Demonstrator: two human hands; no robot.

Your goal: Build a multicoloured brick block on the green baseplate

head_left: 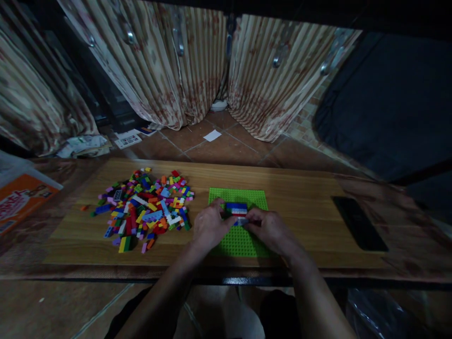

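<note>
A green baseplate (243, 197) lies on a wooden board (300, 207). On it stands a small block of stacked bricks (236, 208), blue on top with red and white layers below. My left hand (210, 226) rests on the plate's left side, its fingers curled against the stack's left end. My right hand (270, 228) comes in from the right, with its fingertips pinched on a small pale brick (241, 221) at the stack's front. A pile of many loose coloured bricks (144, 207) lies on the board to the left of my hands.
A black phone (358, 229) lies flat on the board's right end. An orange box (21, 197) sits at the far left. Beyond the board are a tiled floor, papers (84, 145) and striped curtains (197, 66). Dark fabric (388, 103) hangs at the right.
</note>
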